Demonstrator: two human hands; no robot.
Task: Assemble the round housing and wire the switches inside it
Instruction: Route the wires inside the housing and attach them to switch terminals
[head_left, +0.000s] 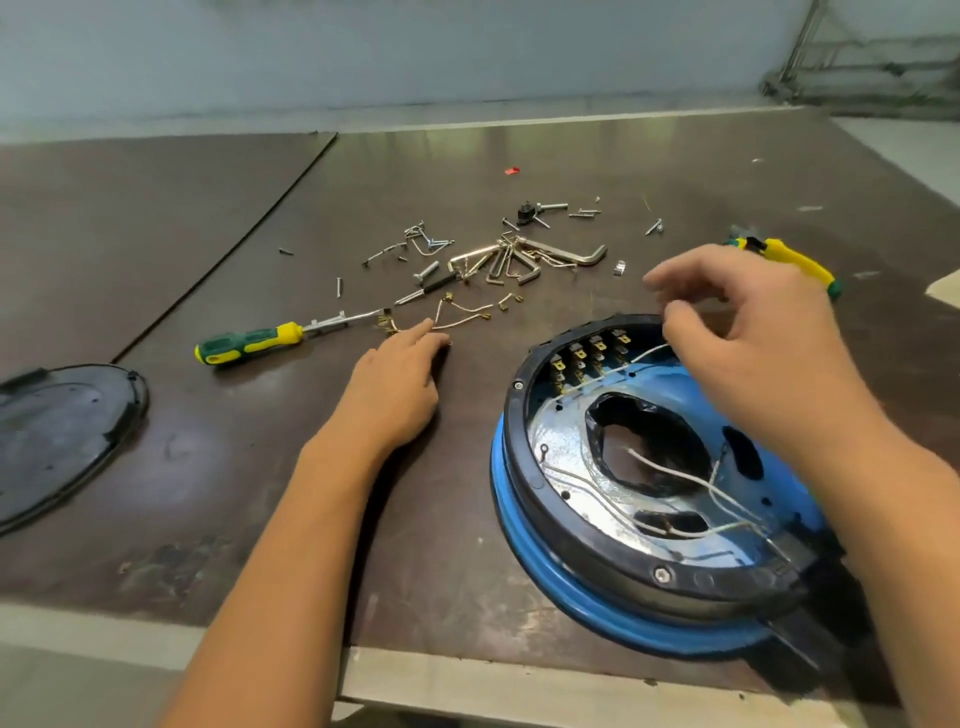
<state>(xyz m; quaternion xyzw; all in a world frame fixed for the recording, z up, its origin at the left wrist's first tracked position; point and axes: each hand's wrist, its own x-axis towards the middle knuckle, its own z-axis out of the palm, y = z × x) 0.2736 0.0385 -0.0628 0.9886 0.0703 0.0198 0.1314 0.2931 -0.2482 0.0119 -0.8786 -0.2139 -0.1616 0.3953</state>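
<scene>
housing: I am seeing the round housing (521, 551) lying open side up near the front-right corner of the table (234, 467).
switches (587, 358): sitting in a row along its far inner wall.
right hand (753, 353): pinching a white wire (647, 355) just beside the switches (slightly blurred).
left hand (400, 384): fingers lying straight, index tip touching the jumper wires (462, 317) mid-table.
screwdriver (249, 343): lying just left of them.

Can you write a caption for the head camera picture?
Right hand pinches a white wire by the switches in the round housing; left hand touches loose jumper wires.
</scene>
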